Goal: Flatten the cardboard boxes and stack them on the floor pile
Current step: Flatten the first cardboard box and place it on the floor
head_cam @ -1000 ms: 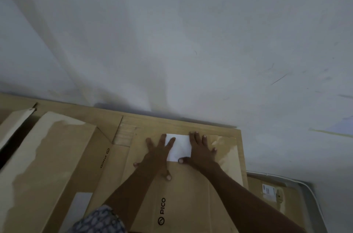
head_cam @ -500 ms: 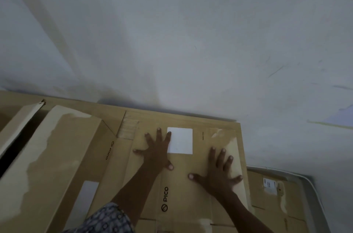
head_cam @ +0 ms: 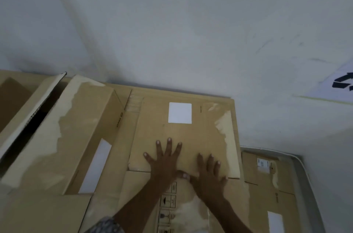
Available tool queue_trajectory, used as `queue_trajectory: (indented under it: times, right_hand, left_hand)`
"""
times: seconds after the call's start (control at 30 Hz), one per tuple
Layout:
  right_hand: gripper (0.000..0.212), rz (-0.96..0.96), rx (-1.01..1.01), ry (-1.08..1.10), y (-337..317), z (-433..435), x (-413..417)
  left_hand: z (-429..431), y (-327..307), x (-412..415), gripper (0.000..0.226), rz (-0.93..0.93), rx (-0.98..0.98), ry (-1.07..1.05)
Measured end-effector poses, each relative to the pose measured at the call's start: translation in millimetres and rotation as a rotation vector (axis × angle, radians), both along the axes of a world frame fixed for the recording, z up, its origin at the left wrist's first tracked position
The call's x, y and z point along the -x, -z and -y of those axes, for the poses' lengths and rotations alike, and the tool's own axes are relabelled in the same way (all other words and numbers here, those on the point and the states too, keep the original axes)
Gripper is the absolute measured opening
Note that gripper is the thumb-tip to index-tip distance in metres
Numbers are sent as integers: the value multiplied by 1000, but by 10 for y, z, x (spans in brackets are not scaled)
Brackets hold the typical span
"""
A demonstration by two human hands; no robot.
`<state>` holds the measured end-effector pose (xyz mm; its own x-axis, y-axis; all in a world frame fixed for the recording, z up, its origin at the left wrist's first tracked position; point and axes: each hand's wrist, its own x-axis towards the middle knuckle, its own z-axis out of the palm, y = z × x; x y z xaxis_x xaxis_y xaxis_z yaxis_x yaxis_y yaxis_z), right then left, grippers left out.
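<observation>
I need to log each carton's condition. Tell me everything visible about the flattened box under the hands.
The flattened box is brown corrugated cardboard lying flat atop the pile by the wall. It carries a blank white label and pale torn patches where tape peeled off. The left hand and right hand press on it, palms down, fingers spread.

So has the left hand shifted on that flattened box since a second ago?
Yes. The left hand was touching the white square label; now it lies well below it, nearer the person, flat beside the right hand.
</observation>
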<state>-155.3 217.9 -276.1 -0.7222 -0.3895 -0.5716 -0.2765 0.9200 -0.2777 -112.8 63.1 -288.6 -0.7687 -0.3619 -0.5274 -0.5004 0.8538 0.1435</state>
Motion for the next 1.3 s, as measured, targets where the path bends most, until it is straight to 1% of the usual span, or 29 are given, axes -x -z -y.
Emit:
queue_trajectory:
  times: [0.07,0.13,0.2,0.27,0.33,0.4,0.47,0.53,0.6,0.67,0.73,0.8,0.83,0.87,0.93,1.0,1.1,1.23,1.3]
  right_hand:
    - [90,-48,-33,-37,30,-159,-265]
    - [88,-107,-23,-46,56,-179,-335]
    - [88,-141,-26,-60,50,-166,-332]
    - [89,-158,-9,-76,61,-187,-321]
    - [88,-146,3,-70,55,-199,-354]
    - [84,-147,26,-74,6,-211,-505]
    - [79,-124,63,-103,-33,-291,-829]
    - [83,-73,77,-119,-38,-498,-1213]
    - [102,-22,10,-174,6,-730,-1483]
    - [117,-34,-33,-228,69,-857,-1591]
    - [119,-70,-31,-220,83,-871,-1589]
    - [118,-90,-37,-216,74,-852,-1598]
    - [119,-103,-37,-217,72,-848,-1612]
    - [119,-111,-39,-220,78,-855,-1622]
    - [120,-103,-44,-224,84,-873,-1616]
    - [122,-75,-39,-233,81,-873,-1583]
    - [127,-25,-18,-267,48,-853,-1537]
    - [140,-9,-16,-324,29,-939,-1564]
    - [140,-27,-39,-355,36,-988,-1613]
  left_hand:
    - [-84,-31,-92,104,-15,62,18]
    - [-287,-100,-271,85,-94,122,38]
    - [-548,-154,-570,76,-161,103,22]
    - [-735,-114,-954,83,-67,13,52]
    - [-738,-125,-1221,99,29,-99,115]
    - [-661,-130,-1270,108,41,-152,145]
    - [-638,-159,-1213,110,78,-172,150]
    - [-656,-146,-1166,109,69,-161,144]
    - [-675,-153,-1174,106,38,-146,151]
    - [-666,-157,-1265,101,5,-143,184]
    - [-667,-122,-1471,97,-78,-109,263]
    - [-688,-46,-1794,109,-169,-38,377]
    - [-682,4,-1961,117,-179,-19,436]
    - [-672,50,-2094,122,-147,-19,486]
    - [-627,36,-2183,126,-62,-3,550]
    - [-616,-78,-2123,127,-4,19,562]
    - [-647,-159,-2057,122,47,23,550]
    - [-709,-109,-2160,114,-17,68,536]
    - [-726,-85,-2214,119,-41,62,538]
